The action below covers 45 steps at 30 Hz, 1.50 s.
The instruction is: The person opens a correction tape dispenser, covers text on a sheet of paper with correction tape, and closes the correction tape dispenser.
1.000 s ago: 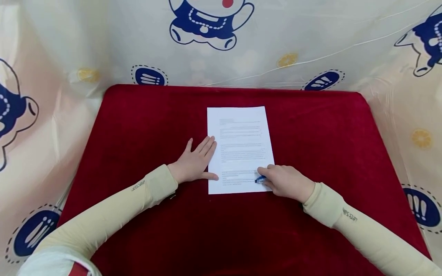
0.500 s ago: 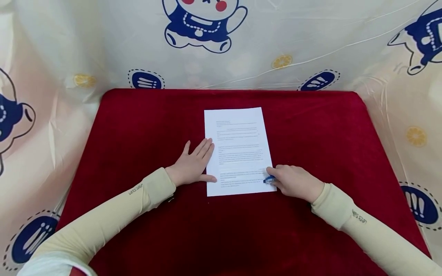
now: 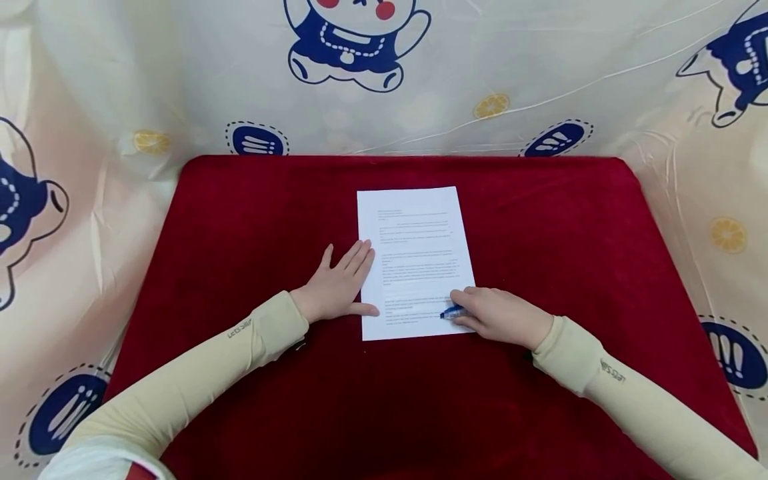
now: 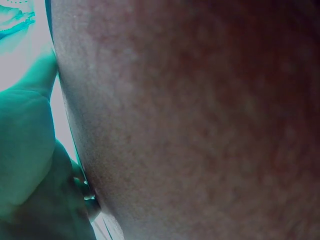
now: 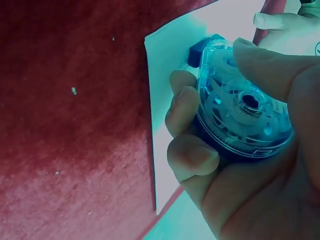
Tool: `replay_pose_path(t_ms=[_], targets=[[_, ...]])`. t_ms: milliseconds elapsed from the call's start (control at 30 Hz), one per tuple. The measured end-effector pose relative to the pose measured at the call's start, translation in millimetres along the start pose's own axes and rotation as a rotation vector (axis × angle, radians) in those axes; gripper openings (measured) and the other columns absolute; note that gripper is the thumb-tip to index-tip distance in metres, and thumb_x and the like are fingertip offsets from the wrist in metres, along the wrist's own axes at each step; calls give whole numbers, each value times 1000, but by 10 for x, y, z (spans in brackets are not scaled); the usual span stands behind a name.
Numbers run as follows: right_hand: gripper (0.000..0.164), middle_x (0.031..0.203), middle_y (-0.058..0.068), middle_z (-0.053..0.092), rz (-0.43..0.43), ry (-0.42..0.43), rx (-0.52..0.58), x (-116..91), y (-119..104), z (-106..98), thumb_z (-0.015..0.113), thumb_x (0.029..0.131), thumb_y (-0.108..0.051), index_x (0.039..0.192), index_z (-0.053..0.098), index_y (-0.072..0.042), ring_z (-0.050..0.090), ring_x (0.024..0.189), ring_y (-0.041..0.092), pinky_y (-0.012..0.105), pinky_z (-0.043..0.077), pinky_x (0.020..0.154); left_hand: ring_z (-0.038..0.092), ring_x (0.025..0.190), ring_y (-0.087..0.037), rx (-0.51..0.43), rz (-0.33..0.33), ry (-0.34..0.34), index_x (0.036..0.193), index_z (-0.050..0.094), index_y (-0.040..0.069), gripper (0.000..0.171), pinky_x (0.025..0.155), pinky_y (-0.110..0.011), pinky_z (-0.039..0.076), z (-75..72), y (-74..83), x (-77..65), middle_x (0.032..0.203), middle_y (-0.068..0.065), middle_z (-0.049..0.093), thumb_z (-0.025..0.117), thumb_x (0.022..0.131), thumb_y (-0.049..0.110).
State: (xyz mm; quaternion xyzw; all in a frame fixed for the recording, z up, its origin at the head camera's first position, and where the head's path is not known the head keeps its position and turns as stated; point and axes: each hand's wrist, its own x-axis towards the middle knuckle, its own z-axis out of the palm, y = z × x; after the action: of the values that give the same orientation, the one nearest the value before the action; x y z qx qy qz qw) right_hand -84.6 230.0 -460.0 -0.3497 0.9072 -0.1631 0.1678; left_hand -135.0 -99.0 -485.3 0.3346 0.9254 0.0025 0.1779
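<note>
A printed sheet of paper [image 3: 414, 233] lies on the red cloth. My left hand [image 3: 336, 283] rests flat on its left edge, fingers straight and thumb spread toward the lower corner. Near the lower right of the sheet, my right hand [image 3: 501, 315] grips a blue correction tape [image 3: 453, 312], whose tip is over the bottom lines of text. The right wrist view shows the clear round body of the correction tape [image 5: 245, 105] between thumb and curled fingers. Whether its tip touches the paper cannot be made out. Dark blurred cloth fills most of the left wrist view.
A red velvet cloth [image 3: 270, 213] covers the table. Behind and at both sides hangs a pale printed curtain [image 3: 384, 120]. Small light specks [image 5: 74, 91] dot the cloth beside the paper in the right wrist view.
My right hand shifted right with the correction tape toward the paper's right edge, then came back left over the bottom lines. The left hand stayed on the paper; the head view tilted slightly.
</note>
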Motion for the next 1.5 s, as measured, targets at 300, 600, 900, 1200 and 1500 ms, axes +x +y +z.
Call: replay_pose_path(t_ms=[300, 600, 900, 1200, 1500], targets=[[17, 71, -2, 56, -31, 93, -118, 45, -143, -2, 81, 90, -9, 87, 65, -13, 41, 53, 5, 21, 39, 50, 4, 161, -34, -9, 0, -2, 165, 13, -4, 117, 119, -73, 8, 13, -16, 13, 174, -19, 4, 60, 91, 74], [14, 73, -1, 58, 17, 75, -172, -8, -143, -8, 83, 88, -10, 89, 70, -13, 44, 55, 6, 22, 41, 50, 4, 161, -34, 9, 6, -16, 165, 12, -3, 116, 119, -73, 8, 39, -28, 30, 174, -19, 3, 58, 92, 74], [14, 78, -2, 62, 48, 38, -103, -90, -35, -63, 83, 89, -8, 95, 71, -12, 47, 59, 5, 21, 43, 53, -1, 161, -31, 15, -1, -13, 166, 7, 0, 118, 120, -72, 4, 122, -62, 66, 175, -16, -1, 54, 92, 79], [15, 75, -3, 60, 87, 38, -103, -211, 60, -135, 83, 88, -8, 101, 75, -11, 44, 58, 6, 22, 42, 53, 1, 161, -32, 11, -2, -13, 165, 9, -1, 117, 120, -72, 6, 67, -30, 48, 174, -18, 1, 56, 92, 77], [18, 74, -2, 59, 101, 50, -132, -293, 127, -147, 84, 86, -4, 98, 73, -10, 45, 59, 7, 24, 44, 54, 2, 161, -33, 1, -2, -6, 165, 11, -2, 117, 120, -72, 7, 40, -15, 34, 174, -18, 3, 57, 91, 77]])
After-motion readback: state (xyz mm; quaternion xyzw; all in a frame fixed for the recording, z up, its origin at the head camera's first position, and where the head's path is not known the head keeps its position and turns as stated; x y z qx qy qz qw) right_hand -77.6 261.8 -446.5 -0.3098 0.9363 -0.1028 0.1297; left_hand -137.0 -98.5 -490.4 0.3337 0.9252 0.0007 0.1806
